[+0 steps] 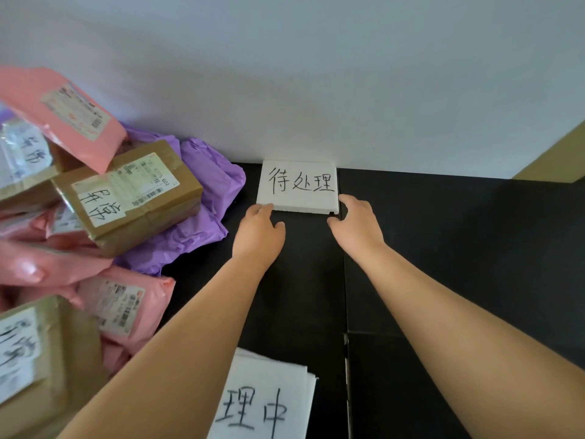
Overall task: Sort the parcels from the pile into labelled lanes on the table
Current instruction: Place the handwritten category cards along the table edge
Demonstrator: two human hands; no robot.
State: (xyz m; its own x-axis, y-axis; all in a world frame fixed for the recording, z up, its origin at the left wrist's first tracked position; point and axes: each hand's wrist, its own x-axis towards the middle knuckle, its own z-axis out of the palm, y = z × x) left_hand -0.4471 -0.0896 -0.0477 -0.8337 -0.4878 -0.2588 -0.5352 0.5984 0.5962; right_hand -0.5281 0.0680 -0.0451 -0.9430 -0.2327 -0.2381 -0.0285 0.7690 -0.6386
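Setting out the lanes: we square a white foam sign, hand-lettered in black, against the wall at the back of the black bench. Our left hand reaches its fingers onto the sign's near left corner, thumb held clear, gripping nothing. Our right hand curls round the near right corner, thumb on the front edge and fingers along the side. Holding both corners, we judge, lets us nudge it straight so that it marks the strip of bench in front. A second lettered sign lies nearer us, partly out of shot. The parcels sit to the left in the pile: a brown carton, pink mailers and purple bags, all sealed, their contents hidden. None that we can see has reached a lane, so sorting proper looks not yet begun.
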